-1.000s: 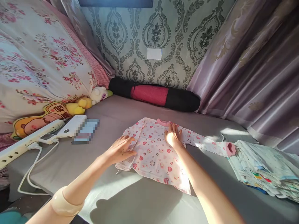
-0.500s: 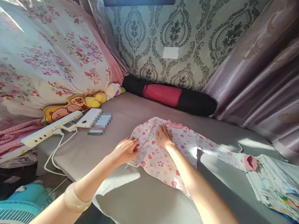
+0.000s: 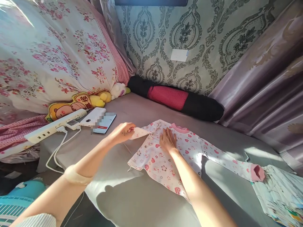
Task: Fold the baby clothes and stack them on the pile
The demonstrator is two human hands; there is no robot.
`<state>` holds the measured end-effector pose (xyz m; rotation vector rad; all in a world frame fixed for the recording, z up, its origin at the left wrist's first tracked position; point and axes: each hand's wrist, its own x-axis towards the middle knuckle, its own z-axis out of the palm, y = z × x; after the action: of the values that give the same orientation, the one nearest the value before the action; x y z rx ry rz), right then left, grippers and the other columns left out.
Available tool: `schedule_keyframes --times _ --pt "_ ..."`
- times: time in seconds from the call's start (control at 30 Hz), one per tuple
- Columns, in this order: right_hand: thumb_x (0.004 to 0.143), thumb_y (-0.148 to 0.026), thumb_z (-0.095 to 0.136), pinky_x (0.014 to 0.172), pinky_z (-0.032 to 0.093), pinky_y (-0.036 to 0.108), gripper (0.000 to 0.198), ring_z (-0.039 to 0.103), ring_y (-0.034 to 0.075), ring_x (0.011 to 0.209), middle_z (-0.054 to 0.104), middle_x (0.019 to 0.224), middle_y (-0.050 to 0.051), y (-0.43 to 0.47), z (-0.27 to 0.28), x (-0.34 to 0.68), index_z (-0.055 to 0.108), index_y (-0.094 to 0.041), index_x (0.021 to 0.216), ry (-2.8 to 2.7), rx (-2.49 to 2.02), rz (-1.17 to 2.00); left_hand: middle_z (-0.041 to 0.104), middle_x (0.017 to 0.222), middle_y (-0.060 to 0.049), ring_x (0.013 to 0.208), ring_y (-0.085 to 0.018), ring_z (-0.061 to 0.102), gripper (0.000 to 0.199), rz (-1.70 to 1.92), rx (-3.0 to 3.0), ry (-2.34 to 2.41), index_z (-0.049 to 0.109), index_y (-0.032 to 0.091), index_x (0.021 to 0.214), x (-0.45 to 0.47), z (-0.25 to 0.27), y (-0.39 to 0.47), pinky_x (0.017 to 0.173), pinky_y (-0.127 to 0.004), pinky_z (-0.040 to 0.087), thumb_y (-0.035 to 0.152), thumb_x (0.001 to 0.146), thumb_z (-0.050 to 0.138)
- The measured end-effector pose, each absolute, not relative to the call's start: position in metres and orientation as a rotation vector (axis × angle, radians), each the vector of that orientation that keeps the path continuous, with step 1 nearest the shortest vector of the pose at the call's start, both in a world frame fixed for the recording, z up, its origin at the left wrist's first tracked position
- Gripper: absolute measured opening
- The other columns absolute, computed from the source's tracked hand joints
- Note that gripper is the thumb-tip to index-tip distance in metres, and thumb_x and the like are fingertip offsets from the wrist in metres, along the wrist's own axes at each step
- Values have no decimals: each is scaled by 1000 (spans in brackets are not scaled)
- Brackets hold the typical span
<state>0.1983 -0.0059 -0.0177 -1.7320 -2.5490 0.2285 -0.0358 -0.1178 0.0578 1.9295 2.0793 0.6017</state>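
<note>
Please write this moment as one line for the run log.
left hand: holds sleeve | right hand: flat on shirt | nearby: stacked cloths, phone

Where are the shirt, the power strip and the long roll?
Shirt (image 3: 161, 160): head view, on its patterned front.
Power strip (image 3: 50, 129): head view, on its white casing.
Long roll (image 3: 169, 97): head view, on its red middle section.

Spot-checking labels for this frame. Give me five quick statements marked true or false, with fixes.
1. The left hand grips a sleeve of the shirt. True.
2. The right hand rests on the shirt. True.
3. The collar is green. False: the collar is pink.
4. The phone lies beside the white device. True.
5. The red-and-black roll stands upright. False: the roll lies lengthwise near the wall.
</note>
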Motion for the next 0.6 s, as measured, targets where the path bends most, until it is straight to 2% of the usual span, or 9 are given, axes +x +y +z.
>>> schedule_keyframes --times 0.27,0.6 --pt "103 -36 15 121 13 50 59 16 25 151 21 163 10 -7 -20 197 30 -14 155 -2532 -1739 196 73 107 -9 98 -27 65 45 561 1744 2380 70 20 115 -93 61 -51 78 -29 47 23 77 46" --pt "102 -32 21 118 16 51 56 22 29 148 28 160 15 -5 -14 196 34 -12 152 -2531 -1714 208 67 121 -13 101 -22 57 41 456 1711 2422 61 10 126 -106 68 -14 82 -31 41 18 90 43"
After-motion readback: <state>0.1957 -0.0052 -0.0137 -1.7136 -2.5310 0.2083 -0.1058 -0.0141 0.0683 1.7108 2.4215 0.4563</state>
